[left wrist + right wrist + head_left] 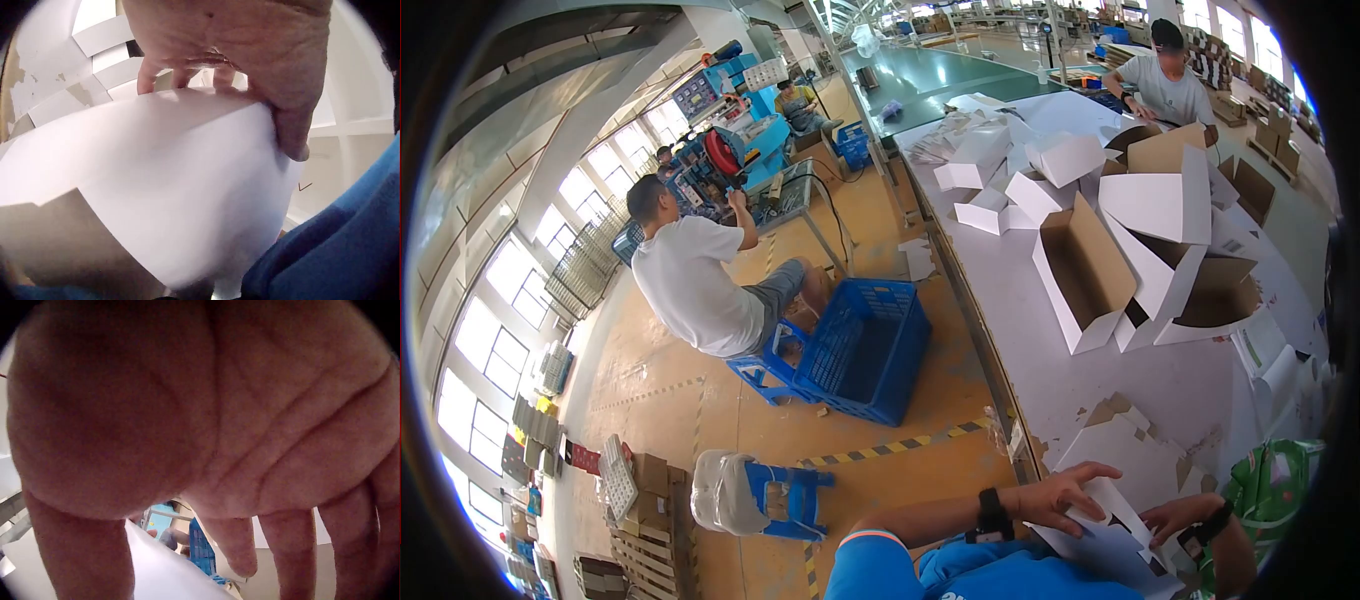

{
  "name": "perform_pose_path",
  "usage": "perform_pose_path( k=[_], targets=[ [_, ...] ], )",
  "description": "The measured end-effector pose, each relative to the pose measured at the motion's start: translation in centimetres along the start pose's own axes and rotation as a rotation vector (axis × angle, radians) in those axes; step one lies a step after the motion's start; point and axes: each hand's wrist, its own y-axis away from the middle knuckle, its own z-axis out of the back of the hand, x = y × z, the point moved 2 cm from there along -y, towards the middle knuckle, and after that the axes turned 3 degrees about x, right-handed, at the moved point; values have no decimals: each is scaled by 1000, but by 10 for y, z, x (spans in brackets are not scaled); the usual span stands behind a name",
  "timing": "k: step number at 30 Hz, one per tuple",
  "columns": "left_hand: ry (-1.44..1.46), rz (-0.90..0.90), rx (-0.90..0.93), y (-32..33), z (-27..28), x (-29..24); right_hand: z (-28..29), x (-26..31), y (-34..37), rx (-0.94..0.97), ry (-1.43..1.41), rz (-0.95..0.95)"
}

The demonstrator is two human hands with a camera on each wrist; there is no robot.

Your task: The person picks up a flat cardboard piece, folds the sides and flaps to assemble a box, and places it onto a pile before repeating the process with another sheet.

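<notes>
A white cardboard carton (1115,545), partly folded, lies in front of the person's body at the table's near edge. The left hand (1065,497) grips its upper edge; in the left wrist view the thumb of this hand (237,44) lies on the near face of the white panel (169,181) and the fingers go over the far side. At the carton's right end is the right hand (1185,515), its fingers touching the flap. In the right wrist view the right hand (200,437) has its fingers extended, thumb apart, with a white panel (169,569) below the palm.
Beyond the hands, flat white sheets (1115,450) lie on the table (1050,300), with open white boxes (1085,270) piled farther back. A green bag (1280,485) is at the right. Left of the table are a blue crate (870,350), a stool (790,500) and a seated person (695,270).
</notes>
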Motion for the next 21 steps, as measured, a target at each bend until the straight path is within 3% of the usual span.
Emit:
perform_pose_path(
  k=[7,10,19,21],
  targets=[
    [-79,13,33,-3,-5,-5,-5,17,9,-1,-63,-39],
    [-138,15,45,-3,-5,3,-2,-6,4,17,-105,-102],
    [-74,66,8,-3,-7,10,-10,3,24,-95,-76,-57],
    [-2,108,-33,0,2,7,-2,-15,46,-140,47,524]
  ],
)
